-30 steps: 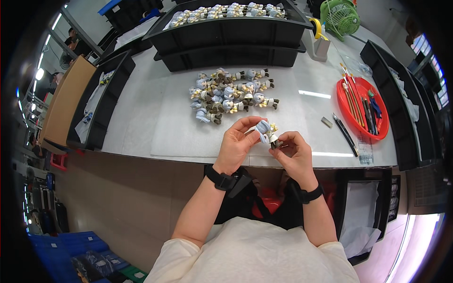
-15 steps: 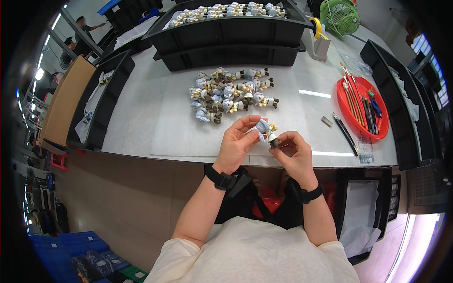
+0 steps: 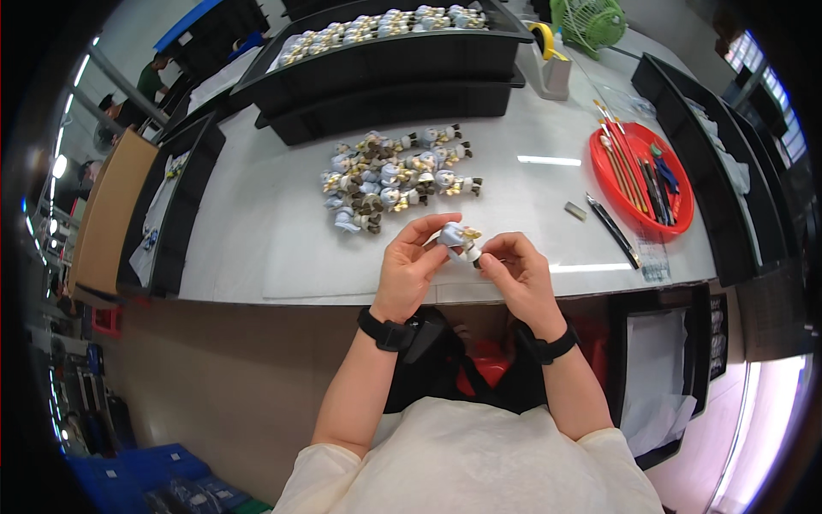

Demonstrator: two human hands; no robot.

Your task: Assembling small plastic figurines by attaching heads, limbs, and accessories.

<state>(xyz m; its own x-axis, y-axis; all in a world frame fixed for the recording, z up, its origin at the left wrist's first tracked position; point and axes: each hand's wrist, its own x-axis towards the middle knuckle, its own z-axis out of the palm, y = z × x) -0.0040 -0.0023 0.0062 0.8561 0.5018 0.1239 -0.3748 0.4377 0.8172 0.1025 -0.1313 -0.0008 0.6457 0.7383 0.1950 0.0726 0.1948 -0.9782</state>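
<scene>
While both forearms reach across the front edge of the white tabletop (image 3: 231, 214), the blue-haired figurine (image 3: 462, 242) is held between the hands, just inside that edge and near its middle. The left hand (image 3: 409, 265) pinches the hair and head between thumb and fingers; the right hand (image 3: 524, 278) pinches the dark-shod legs with thumb and fingertips. Farther in, toward the back edge, a pile of similar figurines (image 3: 385, 180) lies near the fingers but apart from them, with stacked black trays (image 3: 385, 77) behind. Leftward, open room runs along the front edge as far as a black bin (image 3: 195, 206) at the left edge. To the right the space is narrower: a small grey block (image 3: 574, 211) and a black pen-like tool (image 3: 615, 231) lie before a red tray (image 3: 604, 184) of brushes near the right edge.
</scene>
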